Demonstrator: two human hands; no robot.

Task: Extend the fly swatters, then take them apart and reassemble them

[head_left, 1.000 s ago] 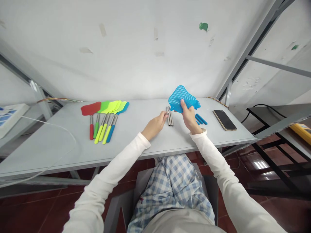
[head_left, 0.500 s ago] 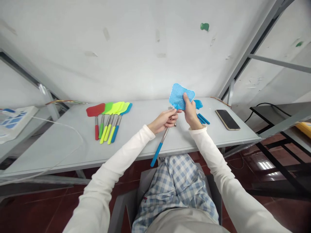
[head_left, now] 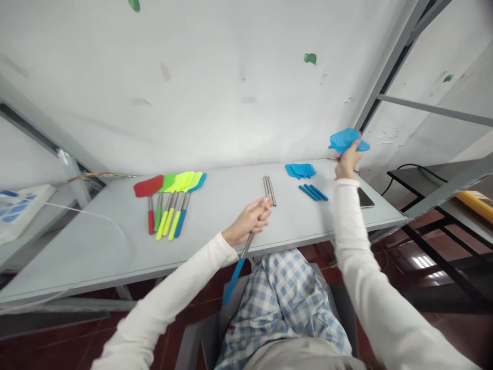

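I see a sleeve (head_left: 346,218) hiding part of a phone (head_left: 366,200). 6 swatters (head_left: 168,221) lie on the grey worktop (head_left: 223,200). Left grip (head_left: 252,221) holds a stick (head_left: 234,280), right grip (head_left: 348,162) a blue flap (head_left: 342,140).

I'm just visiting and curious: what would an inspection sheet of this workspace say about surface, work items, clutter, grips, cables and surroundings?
Surface: gray table; no spills seen.
Work items: assembled swatter-shaped tools on the left, red, green, yellow and blue; metal rods mid-table; loose blue heads and blue handles on the right.
Clutter: phone, partly hidden by the right sleeve.
Grips: left grip holds a blue-handled rod; right grip, blurred, holds another blue head.
Cables: white cable at left; thin wires near the left rear corner; black cable at far right.
Surroundings: white wall behind, metal frame, side table at right.
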